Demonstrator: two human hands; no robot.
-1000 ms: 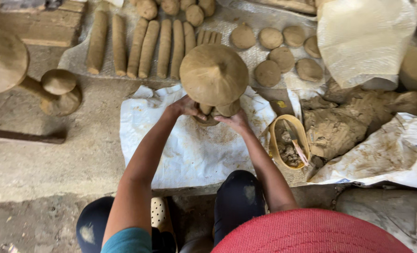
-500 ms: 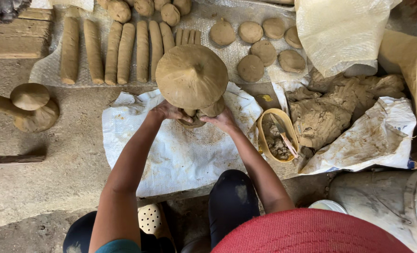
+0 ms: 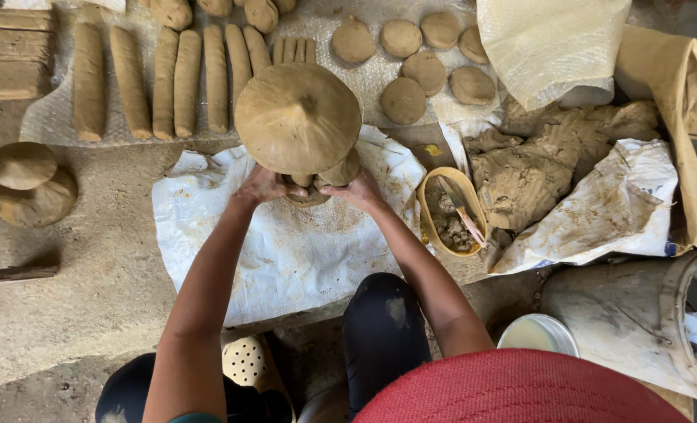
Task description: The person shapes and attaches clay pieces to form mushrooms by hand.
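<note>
A tall clay mushroom-shaped piece (image 3: 297,117) with a wide domed cap stands on a white woven sheet (image 3: 286,251) on the floor. My left hand (image 3: 264,186) presses against the left side of its base under the cap. My right hand (image 3: 358,192) cups the right side of the base. Both hands are wrapped around the lower stem, whose foot is hidden by the cap and my fingers.
Clay rolls (image 3: 168,78) and flat clay discs (image 3: 411,59) lie on bubble wrap behind. A small basket with tools (image 3: 450,211) and a clay lump (image 3: 536,164) sit right. Another clay mushroom (image 3: 27,184) lies left. A metal bowl (image 3: 538,335) is near my knee.
The view has shifted slightly, so everything sits a little further left in the picture. My hands stay on the base of the clay piece.
</note>
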